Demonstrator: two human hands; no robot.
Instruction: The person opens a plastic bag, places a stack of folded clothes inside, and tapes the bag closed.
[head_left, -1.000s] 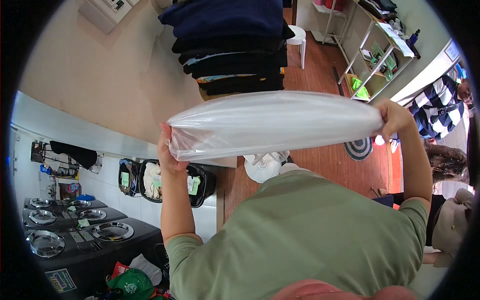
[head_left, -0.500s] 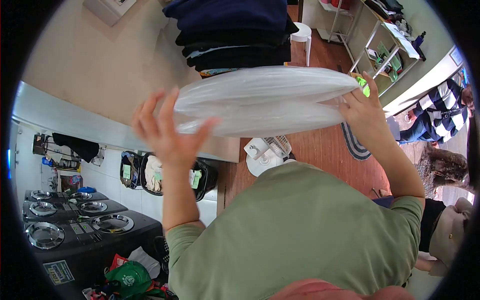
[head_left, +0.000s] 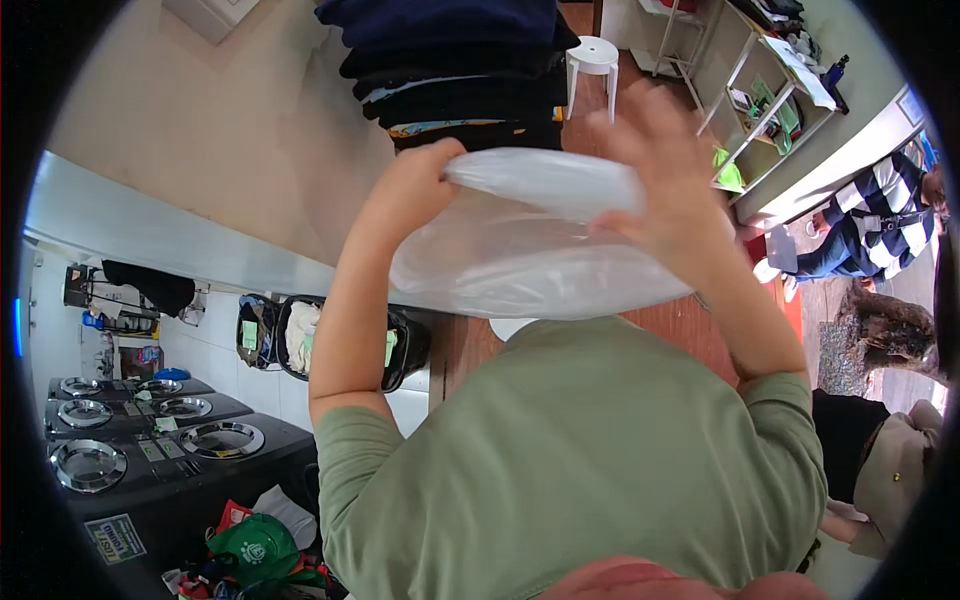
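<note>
A clear plastic bag (head_left: pixel 540 270) hangs puffed out in front of my chest. At its upper left corner my left hand (head_left: pixel 425 180) is closed on the bag's edge. My right hand (head_left: pixel 660 175) is blurred by motion at the bag's right side, with its fingers spread. Just beyond the bag, a tall stack of folded dark clothes (head_left: pixel 460 100) stands on the beige counter (head_left: pixel 250 150).
Baskets of laundry (head_left: pixel 300 340) and dark machines (head_left: pixel 180 450) are at the left. A white stool (head_left: pixel 594 58) and a shelf rack (head_left: pixel 750 110) stand beyond the bag. One person in stripes (head_left: pixel 880 225) and another person (head_left: pixel 890 470) are at the right.
My left hand, spread half a second ago, has closed on the bag's edge. My right hand has come off the right end and moved up and inward. The bag has opened wider.
</note>
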